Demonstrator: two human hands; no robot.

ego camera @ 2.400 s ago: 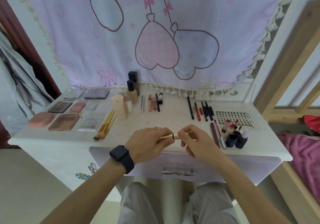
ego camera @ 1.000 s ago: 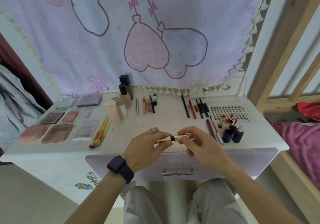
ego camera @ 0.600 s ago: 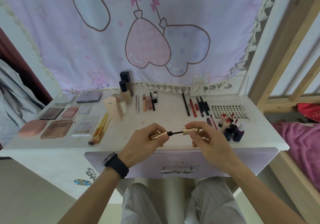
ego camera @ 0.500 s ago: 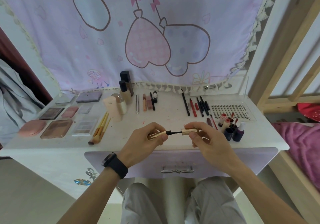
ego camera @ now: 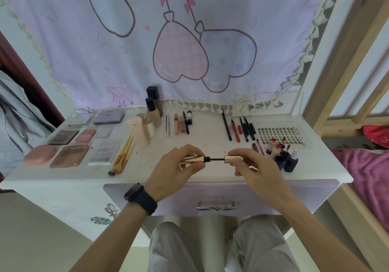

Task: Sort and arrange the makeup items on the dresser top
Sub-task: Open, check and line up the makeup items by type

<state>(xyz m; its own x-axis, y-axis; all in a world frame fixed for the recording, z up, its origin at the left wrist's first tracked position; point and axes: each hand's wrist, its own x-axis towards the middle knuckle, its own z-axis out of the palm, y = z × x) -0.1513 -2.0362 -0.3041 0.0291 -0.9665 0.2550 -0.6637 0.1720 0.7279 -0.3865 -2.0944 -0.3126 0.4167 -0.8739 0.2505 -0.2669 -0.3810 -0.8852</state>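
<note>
We see the left hand (ego camera: 174, 167) pinching the gold mascara tube (ego camera: 192, 159) between thumb and curled fingers (ego camera: 189, 150), and the right hand (ego camera: 255, 167) pinching its gold cap (ego camera: 231, 158) the same way. The cap stands apart from the tube, and the black wand (ego camera: 215, 159) shows between them. Both are held level above the front of the surface (ego camera: 210, 142). Brushes (ego camera: 123, 156) and palettes (ego camera: 69, 156) lie to the left, pencils (ego camera: 237, 128) behind, and small bottles (ego camera: 290, 161) to the right.
</note>
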